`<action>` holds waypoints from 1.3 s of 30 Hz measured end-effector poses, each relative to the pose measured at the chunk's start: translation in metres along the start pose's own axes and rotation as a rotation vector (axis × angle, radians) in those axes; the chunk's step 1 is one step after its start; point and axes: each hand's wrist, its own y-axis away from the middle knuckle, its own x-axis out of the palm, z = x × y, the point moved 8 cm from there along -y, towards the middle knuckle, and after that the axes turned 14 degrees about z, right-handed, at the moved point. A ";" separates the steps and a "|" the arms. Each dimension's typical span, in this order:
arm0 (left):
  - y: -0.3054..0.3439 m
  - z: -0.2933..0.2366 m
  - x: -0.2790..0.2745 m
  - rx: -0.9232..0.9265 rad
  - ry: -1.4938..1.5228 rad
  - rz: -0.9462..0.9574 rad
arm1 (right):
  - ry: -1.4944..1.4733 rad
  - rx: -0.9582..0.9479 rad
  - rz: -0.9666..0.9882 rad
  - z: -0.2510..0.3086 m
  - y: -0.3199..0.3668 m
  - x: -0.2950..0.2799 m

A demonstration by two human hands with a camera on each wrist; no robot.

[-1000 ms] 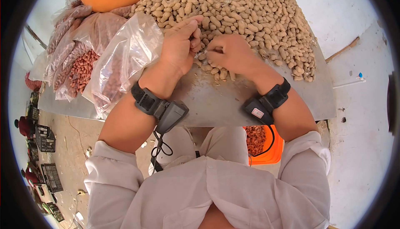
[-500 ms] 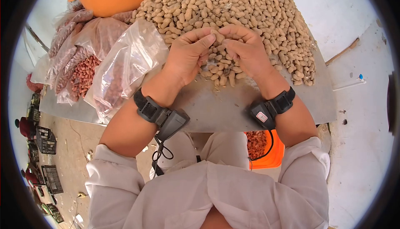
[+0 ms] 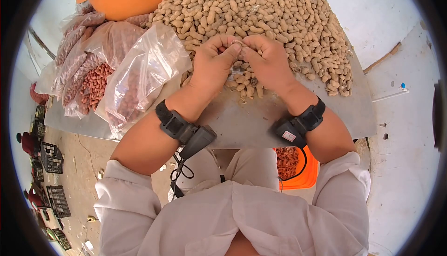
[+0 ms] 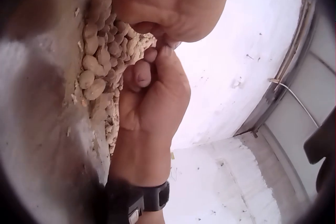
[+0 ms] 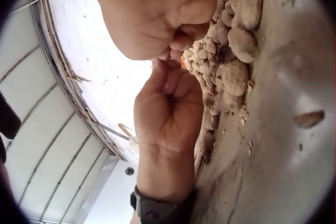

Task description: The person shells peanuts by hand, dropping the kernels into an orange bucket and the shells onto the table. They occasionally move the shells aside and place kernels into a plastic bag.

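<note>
My left hand (image 3: 212,67) and right hand (image 3: 271,64) meet fingertip to fingertip over the front of a heap of unshelled peanuts (image 3: 260,16). Thumbs and forefingers of both pinch one peanut (image 3: 238,43), which the fingers mostly cover. In the left wrist view, the right hand (image 4: 157,100) has its other fingers curled in toward the palm. The left hand (image 5: 170,111) is likewise curled in the right wrist view, its fingertips right at those of the other hand. Below the hands, a few loose peanuts (image 3: 247,88) lie at the heap's edge.
Clear plastic bags (image 3: 144,65) of red shelled kernels (image 3: 95,84) lie left on the metal table (image 3: 242,128). Behind them stands an orange basin (image 3: 123,0). Under the table's front edge, an orange tub (image 3: 305,179) holds reddish bits. Black crates (image 3: 51,158) stand on the floor, far left.
One second ago the hands were apart near the heap. They then came together on a peanut, which showed more plainly half a second ago; now the fingers cover most of it and sit slightly lower.
</note>
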 end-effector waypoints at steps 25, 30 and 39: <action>-0.001 0.024 0.004 -0.238 0.600 -0.027 | -0.142 -0.212 0.001 0.015 -0.003 0.002; 0.000 0.029 0.006 -0.277 0.732 0.014 | 0.161 -0.330 -0.012 0.023 -0.003 0.001; 0.001 0.021 0.001 -0.245 0.593 -0.027 | -0.996 0.098 0.001 -0.035 -0.004 0.006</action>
